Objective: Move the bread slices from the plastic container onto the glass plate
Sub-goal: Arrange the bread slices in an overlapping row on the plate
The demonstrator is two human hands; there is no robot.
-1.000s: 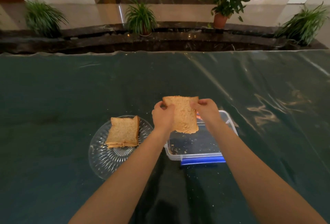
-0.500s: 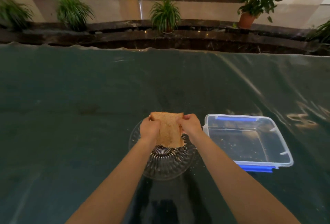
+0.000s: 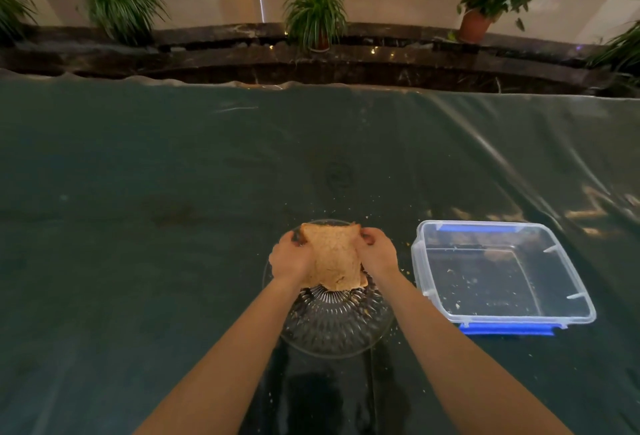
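A brown bread slice (image 3: pixel 334 258) hangs between both hands over the far half of the round cut-glass plate (image 3: pixel 334 327). My left hand (image 3: pixel 290 258) pinches its left edge and my right hand (image 3: pixel 377 252) pinches its right edge. The slice droops, and its lower edge touches or nearly touches other bread on the plate, a sliver of which shows at the slice's lower right. The clear plastic container (image 3: pixel 502 275) with blue clips stands to the right of the plate; it holds only crumbs.
A dark green glossy cloth (image 3: pixel 173 192) covers the table. Crumbs lie around the plate and the container. Beyond the table's far edge run a dark stone ledge (image 3: pixel 381 56) and several potted plants (image 3: pixel 317 15).
Both hands carried the bread slice leftward from above the container to above the plate and lowered it. The camera view shifted left, so the container now sits at the right.
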